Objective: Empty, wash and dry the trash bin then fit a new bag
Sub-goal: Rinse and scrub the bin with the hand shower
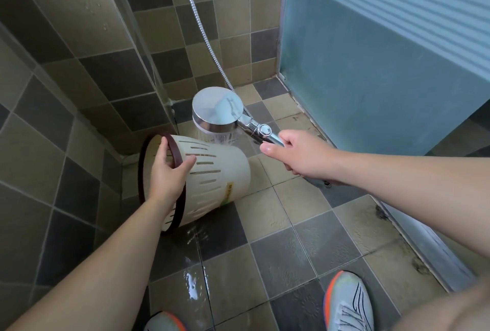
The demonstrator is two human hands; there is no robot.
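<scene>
A cream slotted trash bin (pixel 222 171) with a dark brown rim lies tipped on its side above the wet tiled floor, its mouth facing left. My left hand (pixel 169 171) grips the rim, fingers inside the opening and thumb on the outer wall. My right hand (pixel 299 155) holds the chrome handle of a shower head (pixel 217 107), which hangs just above the bin's upper side. Water sprays down from the head onto the bin's wall near its base. A yellow-green label sits on the bin's lower side.
The metal shower hose (pixel 201 25) runs up the tiled wall corner. A frosted glass door (pixel 384 65) with a metal track closes off the right side. Puddles (pixel 193 277) lie on the floor tiles. My two shoes (pixel 347 304) show at the bottom edge.
</scene>
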